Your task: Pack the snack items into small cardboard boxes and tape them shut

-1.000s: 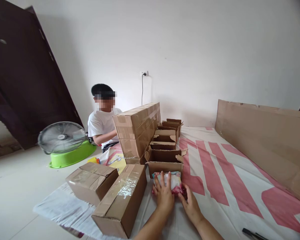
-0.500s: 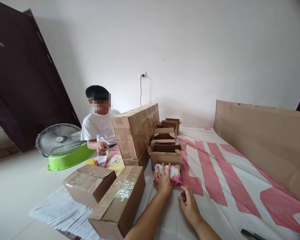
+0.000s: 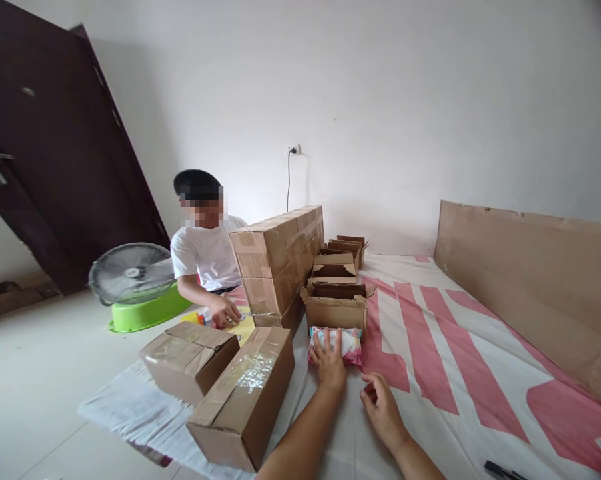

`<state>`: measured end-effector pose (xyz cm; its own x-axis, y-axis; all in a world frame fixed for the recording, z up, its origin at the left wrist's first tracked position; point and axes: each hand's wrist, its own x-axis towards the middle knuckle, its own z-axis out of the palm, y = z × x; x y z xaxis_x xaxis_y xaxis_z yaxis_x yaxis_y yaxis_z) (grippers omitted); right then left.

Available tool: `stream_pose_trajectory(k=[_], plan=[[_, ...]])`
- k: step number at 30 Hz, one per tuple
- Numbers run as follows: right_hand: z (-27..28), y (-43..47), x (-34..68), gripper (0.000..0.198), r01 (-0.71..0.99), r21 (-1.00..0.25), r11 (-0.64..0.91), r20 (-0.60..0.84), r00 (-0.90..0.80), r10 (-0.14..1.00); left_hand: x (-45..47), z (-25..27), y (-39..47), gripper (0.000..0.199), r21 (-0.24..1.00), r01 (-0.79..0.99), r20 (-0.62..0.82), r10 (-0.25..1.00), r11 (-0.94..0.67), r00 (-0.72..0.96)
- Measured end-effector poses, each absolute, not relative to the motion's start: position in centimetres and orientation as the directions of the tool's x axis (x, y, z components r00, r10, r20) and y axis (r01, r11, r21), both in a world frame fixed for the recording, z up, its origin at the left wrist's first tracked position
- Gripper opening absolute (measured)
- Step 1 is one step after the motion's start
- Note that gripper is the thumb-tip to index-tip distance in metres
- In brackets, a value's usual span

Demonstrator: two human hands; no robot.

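Where the left hand (image 3: 331, 368) reaches up from seven o'clock, the white-and-pink packet (image 3: 351, 342) lies beneath its fingers, at twelve o'clock from the wrist, on the printed cloth (image 3: 424, 327), its long axis running from nine to three, along the near side of an open cardboard box (image 3: 336, 312); contact between packet and box cannot be told. The left hand, the nearer one, is palm down, fingers spread wide across the packet's top. The right hand (image 3: 381, 407), at five o'clock from the packet and apart from it, is turned inward, fingers loosely curled, with nothing visible in them
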<state>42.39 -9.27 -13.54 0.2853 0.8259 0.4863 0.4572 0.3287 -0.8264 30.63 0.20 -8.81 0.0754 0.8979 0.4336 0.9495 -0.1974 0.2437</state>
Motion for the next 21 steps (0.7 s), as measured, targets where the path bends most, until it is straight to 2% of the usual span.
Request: stream_pose_trajectory(k=[6, 8, 11, 14, 17, 21], plan=[[-14.6, -9.4, 42.3, 0.025, 0.403, -0.865, 0.298, 0.431, 0.293, 0.854, 29.6, -10.3, -0.1, 0.068, 0.271, 0.957, 0.507, 0.860, -0.101, -0.053], [-15.1, -8.9, 42.6, 0.038, 0.359, -0.902, 0.238, 0.368, 0.352, 0.861, 29.3, -10.5, -0.3, 0.071, 0.300, 0.947, 0.521, 0.851, -0.119, -0.058], [-14.6, -6.7, 44.2, 0.068, 0.292, -0.947, 0.131, 0.260, 0.464, 0.847, 29.5, -10.3, -0.6, 0.078, 0.364, 0.913, 0.526, 0.849, -0.184, -0.039], [-12.3, -2.8, 46.2, 0.088, 0.314, -0.948, 0.050, 0.202, 0.475, 0.857, 30.2, -10.0, -0.9, 0.080, 0.423, 0.874, 0.523, 0.852, -0.238, -0.020], [-10.1, 1.3, 46.1, 0.089, 0.369, -0.929, 0.038, 0.203, 0.418, 0.886, 30.8, -10.0, -0.8, 0.080, 0.477, 0.850, 0.479, 0.877, -0.222, -0.039], [-10.3, 4.2, 43.6, 0.065, 0.432, -0.896, 0.100, 0.256, 0.318, 0.913, 31.0, -11.2, -0.3, 0.077, 0.480, 0.855, 0.471, 0.880, -0.195, -0.064]])
